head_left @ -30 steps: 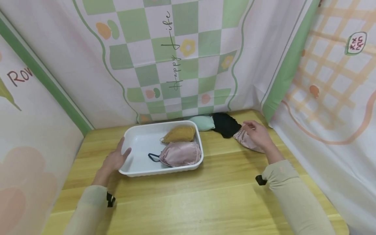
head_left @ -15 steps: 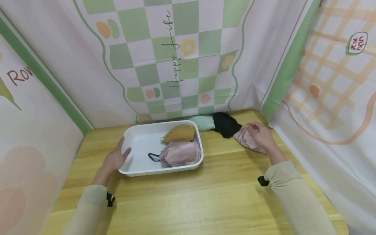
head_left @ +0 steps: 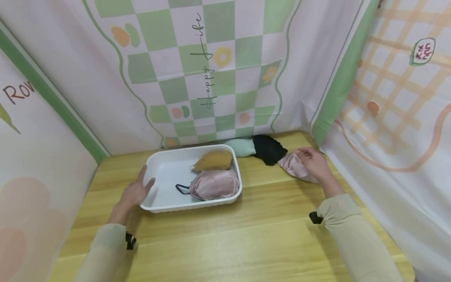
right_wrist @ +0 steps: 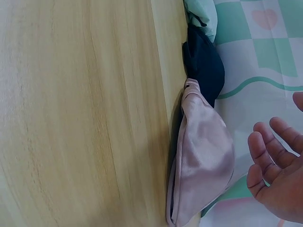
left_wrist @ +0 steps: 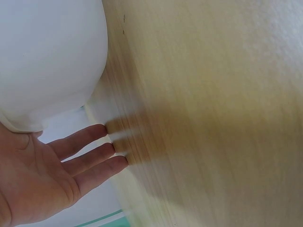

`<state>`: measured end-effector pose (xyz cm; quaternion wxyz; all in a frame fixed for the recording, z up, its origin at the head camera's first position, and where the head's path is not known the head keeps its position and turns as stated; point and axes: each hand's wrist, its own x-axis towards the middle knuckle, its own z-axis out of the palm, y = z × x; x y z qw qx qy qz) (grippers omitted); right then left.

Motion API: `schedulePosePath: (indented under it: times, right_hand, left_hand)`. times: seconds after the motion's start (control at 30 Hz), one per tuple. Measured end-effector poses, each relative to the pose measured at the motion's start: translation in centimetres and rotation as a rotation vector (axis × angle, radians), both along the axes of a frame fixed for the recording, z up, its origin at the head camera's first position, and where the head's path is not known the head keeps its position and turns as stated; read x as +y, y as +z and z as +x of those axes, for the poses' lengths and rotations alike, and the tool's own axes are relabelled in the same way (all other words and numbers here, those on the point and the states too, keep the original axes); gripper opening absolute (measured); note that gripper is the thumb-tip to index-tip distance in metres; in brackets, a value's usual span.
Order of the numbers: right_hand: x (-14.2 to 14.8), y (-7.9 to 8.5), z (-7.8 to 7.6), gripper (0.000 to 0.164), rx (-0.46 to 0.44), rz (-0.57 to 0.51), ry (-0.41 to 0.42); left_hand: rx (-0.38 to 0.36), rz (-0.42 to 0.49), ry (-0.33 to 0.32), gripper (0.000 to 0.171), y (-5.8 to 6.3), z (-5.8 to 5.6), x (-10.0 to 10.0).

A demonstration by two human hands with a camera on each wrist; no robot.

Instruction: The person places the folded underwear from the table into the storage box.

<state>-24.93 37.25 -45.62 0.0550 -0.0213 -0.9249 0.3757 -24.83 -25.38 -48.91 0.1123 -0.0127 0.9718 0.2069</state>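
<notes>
In the head view my left hand holds the left edge of a white tray, thumb over the rim. Its other fingers extend loosely outside, seen in the left wrist view. Inside the tray's right half lie a folded mustard bra and, in front, a folded pink satin bra with a dark strap loop. My right hand hovers over another pink satin bra, fingers loosely bent. In the right wrist view a gap separates the hand from that bra, and nothing is in it.
Beside that pink bra, a black bra and a mint one form a row along the table's back edge. The tray partly covers the mint one. A printed curtain hangs behind the wooden table, with more fabric at both sides.
My right hand has shifted slightly right and stays above the pink bra. The left hand and tray keep their places; the head view has turned a little.
</notes>
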Motion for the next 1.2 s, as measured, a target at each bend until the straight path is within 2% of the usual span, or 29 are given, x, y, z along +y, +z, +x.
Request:
schedulePosePath:
  times: [0.37,0.63,1.2]
  right_hand:
    - [0.7,-0.2,0.1,0.059,-0.007,0.031,-0.037]
    - [1.1,-0.4,0.2,0.053,0.021,0.078,-0.062]
    - [2.2,-1.4,0.8,0.068,-0.075,0.139,-0.097]
  left_hand:
    - [-0.008,0.006,0.004,0.081,0.2,0.0,0.0]
    - [-0.007,0.008,0.009,0.081,0.1,0.1,0.0]
    - [0.001,0.011,-0.008,0.081,-0.1,0.0,-0.2]
